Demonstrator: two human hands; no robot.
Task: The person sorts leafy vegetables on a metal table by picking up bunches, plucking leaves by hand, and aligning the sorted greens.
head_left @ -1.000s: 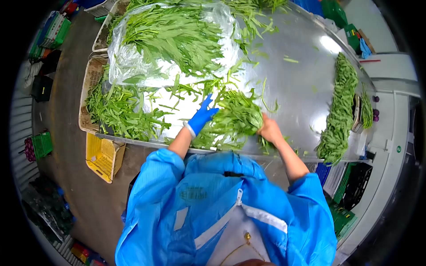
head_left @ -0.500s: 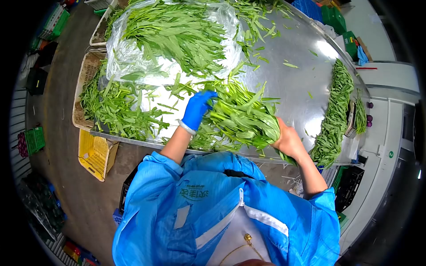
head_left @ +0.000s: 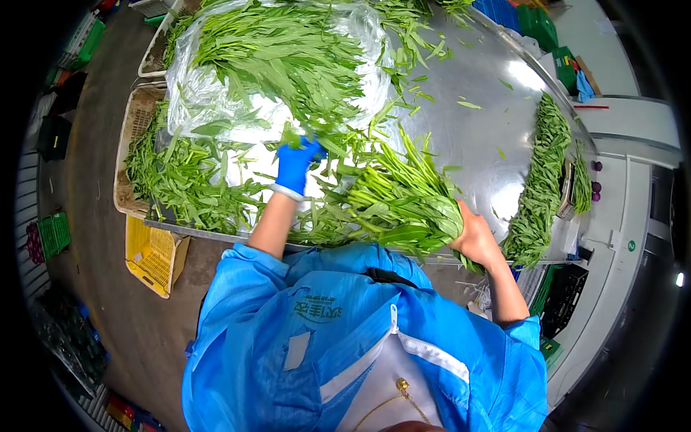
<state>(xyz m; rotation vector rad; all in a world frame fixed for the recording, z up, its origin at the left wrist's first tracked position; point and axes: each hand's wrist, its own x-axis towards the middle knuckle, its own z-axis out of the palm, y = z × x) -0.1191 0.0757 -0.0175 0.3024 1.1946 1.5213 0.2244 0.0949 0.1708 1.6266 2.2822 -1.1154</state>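
My right hand, bare, is closed around the leafy end of a bunch of water spinach. The cut stems of this bunch point up and to the left, over the near edge of the metal table. In a blue glove, my left hand is left of the bunch and apart from it, over scattered leaves. Its fingers are smeared by motion among green leaves, so whether it grips any is unclear. Beyond it lies a large heap of the same greens on a clear plastic bag.
Loose greens cover the table's left end beside a dirty beige crate. A yellow crate stands below on the floor. A row of bundled greens lines the right edge, near a small holder.
My left hand has moved off the bunch's stems, to the left and slightly away from me. The bunch in my right hand has shifted a little to the right and tilted more upright.
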